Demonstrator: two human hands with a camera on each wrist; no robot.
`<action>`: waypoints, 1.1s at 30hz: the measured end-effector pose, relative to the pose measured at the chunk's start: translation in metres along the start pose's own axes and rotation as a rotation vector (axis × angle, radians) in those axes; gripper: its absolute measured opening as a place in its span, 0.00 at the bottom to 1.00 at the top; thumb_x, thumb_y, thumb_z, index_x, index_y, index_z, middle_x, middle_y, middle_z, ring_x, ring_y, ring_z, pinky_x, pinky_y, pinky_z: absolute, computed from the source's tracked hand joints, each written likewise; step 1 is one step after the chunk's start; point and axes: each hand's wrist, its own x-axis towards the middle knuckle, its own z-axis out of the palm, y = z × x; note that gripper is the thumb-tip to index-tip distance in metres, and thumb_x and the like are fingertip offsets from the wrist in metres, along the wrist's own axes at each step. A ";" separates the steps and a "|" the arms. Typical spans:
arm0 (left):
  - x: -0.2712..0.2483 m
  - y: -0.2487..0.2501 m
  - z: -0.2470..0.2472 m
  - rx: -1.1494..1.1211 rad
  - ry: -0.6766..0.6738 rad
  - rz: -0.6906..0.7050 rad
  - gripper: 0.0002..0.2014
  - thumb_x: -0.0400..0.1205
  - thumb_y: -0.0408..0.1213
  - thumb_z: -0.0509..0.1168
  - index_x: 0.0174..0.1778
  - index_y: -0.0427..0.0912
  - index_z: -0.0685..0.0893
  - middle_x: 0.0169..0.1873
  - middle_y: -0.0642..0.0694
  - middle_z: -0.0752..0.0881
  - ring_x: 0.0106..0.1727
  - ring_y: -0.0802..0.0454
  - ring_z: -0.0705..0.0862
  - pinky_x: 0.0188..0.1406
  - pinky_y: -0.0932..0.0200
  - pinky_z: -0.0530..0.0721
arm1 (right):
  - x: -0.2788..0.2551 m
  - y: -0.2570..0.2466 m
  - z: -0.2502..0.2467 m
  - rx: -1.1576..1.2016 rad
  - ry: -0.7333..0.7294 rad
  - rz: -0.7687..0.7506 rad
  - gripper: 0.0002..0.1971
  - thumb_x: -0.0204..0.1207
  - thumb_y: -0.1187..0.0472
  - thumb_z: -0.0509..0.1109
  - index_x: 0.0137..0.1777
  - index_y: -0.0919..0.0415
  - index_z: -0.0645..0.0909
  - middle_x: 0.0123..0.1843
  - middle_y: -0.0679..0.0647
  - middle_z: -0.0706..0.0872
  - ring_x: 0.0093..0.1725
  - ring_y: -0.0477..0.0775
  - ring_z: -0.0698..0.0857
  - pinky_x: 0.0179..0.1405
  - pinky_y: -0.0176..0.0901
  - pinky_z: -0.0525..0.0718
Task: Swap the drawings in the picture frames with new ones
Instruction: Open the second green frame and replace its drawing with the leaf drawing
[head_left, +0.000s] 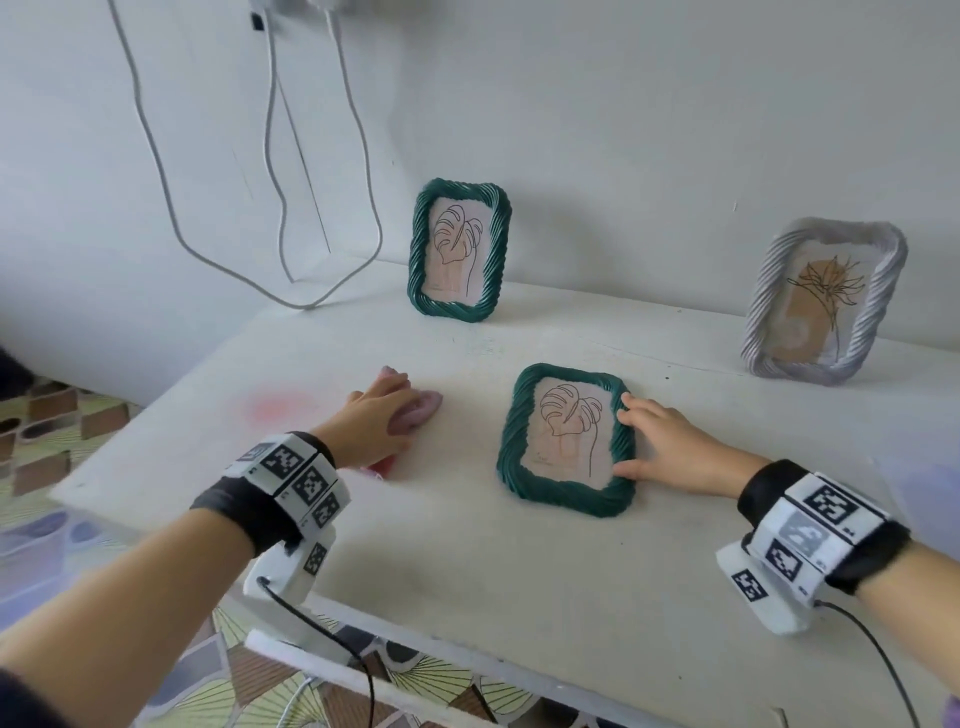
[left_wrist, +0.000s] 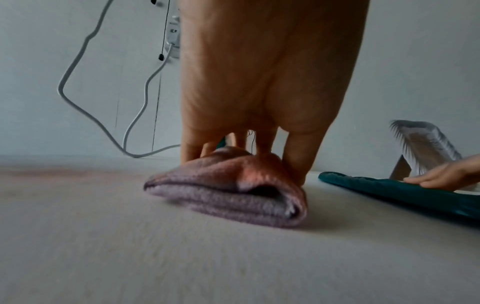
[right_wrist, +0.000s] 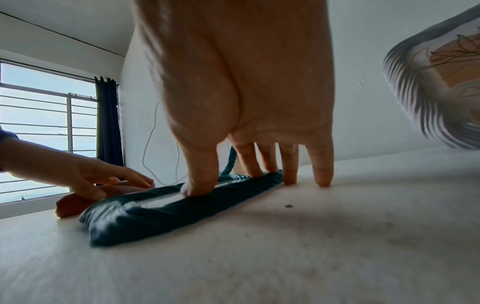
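While it lies flat, face up, at centre frame of the head view, the green frame (head_left: 566, 440) shows a leaf drawing (head_left: 569, 434) behind its glass. Its right edge is under the right hand (head_left: 670, 447), whose thumb presses the lower right corner while the first fingers rest on the upper right rim; the outer fingers touch the counter (head_left: 467, 545) just beside it, all fairly straight and spread. Left of the frame, apart from it, the left hand (head_left: 376, 423) lies palm down on a folded pink cloth (head_left: 415, 413), fingers extended over it rather than curled round. Above centre, a second green frame (head_left: 460, 249) stands upright near the wall with the same leaf drawing. At the right edge a grey frame (head_left: 826, 301) stands tilted back, holding a spiky plant drawing. White cables (head_left: 311, 208) hang down the wall at upper left. A patterned floor (head_left: 52, 431) shows at lower left.
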 end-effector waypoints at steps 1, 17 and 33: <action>0.000 0.001 0.003 0.009 -0.013 0.012 0.31 0.79 0.38 0.62 0.77 0.58 0.60 0.79 0.51 0.53 0.74 0.37 0.60 0.77 0.45 0.59 | 0.000 0.000 0.000 -0.004 -0.001 0.000 0.40 0.73 0.48 0.71 0.79 0.63 0.57 0.84 0.54 0.48 0.82 0.57 0.53 0.79 0.44 0.55; 0.020 -0.011 0.012 -0.183 0.195 0.189 0.20 0.83 0.31 0.57 0.68 0.53 0.77 0.62 0.51 0.76 0.61 0.41 0.73 0.63 0.61 0.62 | -0.006 -0.001 -0.003 -0.011 -0.076 0.001 0.50 0.68 0.43 0.73 0.81 0.61 0.49 0.84 0.52 0.41 0.83 0.56 0.46 0.81 0.51 0.54; 0.070 0.105 0.015 -0.063 0.168 0.499 0.18 0.85 0.33 0.51 0.69 0.50 0.76 0.65 0.47 0.75 0.54 0.48 0.64 0.59 0.59 0.63 | -0.007 -0.007 -0.001 -0.047 -0.068 0.057 0.52 0.68 0.42 0.73 0.82 0.59 0.45 0.84 0.48 0.40 0.82 0.55 0.49 0.78 0.58 0.62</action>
